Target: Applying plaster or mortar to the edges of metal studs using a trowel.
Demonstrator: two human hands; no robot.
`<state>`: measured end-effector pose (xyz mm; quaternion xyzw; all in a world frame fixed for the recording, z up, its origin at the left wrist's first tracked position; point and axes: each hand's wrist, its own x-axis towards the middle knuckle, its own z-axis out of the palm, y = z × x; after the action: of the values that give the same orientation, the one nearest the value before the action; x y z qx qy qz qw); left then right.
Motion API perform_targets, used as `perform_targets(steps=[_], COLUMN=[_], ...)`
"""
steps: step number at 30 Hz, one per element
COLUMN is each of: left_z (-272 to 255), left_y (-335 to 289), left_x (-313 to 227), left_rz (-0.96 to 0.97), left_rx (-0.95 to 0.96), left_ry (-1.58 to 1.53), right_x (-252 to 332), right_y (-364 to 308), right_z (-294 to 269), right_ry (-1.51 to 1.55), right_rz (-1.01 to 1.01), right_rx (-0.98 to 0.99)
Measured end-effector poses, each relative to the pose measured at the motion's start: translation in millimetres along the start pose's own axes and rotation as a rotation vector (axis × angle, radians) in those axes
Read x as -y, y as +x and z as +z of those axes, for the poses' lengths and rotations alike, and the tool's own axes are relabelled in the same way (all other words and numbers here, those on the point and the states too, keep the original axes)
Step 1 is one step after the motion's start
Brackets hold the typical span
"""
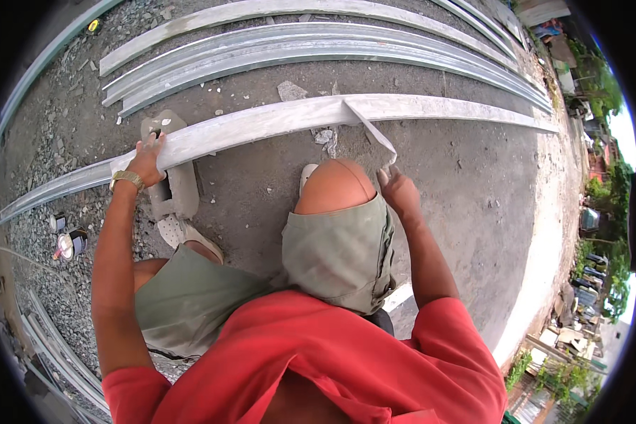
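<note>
A long metal channel (254,121), covered in whitish film, lies crosswise in front of me over a concrete hollow block (184,189). Near the channel's left part, my left hand (147,161) spans its width, fingers over the far edge and thumb by the near one. A narrow strip of pale film (376,136) rises loose from the channel's middle and runs to my right hand (397,189). The fingers of that hand pinch the strip's free end beside my knee. Left of the hand, the channel's end section shows bare grey metal.
Several metal channels (318,44) lie parallel beyond the one I hold. Two small cans (71,244) stand on gravel at the left. A yellow round object (93,25) sits far left. More metal lengths (63,353) lie lower left. Crumpled film scraps (325,137) rest near the channel.
</note>
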<state>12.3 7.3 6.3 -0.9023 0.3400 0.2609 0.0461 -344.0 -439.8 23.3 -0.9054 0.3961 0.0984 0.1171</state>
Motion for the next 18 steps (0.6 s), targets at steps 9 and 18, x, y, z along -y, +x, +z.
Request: perform_targets(steps=[9,18], left_z=[-42.1,-63.0], left_y=[-4.9,-69.9], left_x=[47.8,111.5], left_rz=[-0.157,-0.272], left_rx=[-0.005,-0.317], left_ry=[-0.244,-0.539], right_x=[40.4,16.0], right_y=[-17.8,-13.1], right_z=[-4.8,10.9], right_ry=[0.089,0.224], right_rz=[-0.229,-0.103], right_rx=[0.176,0.035])
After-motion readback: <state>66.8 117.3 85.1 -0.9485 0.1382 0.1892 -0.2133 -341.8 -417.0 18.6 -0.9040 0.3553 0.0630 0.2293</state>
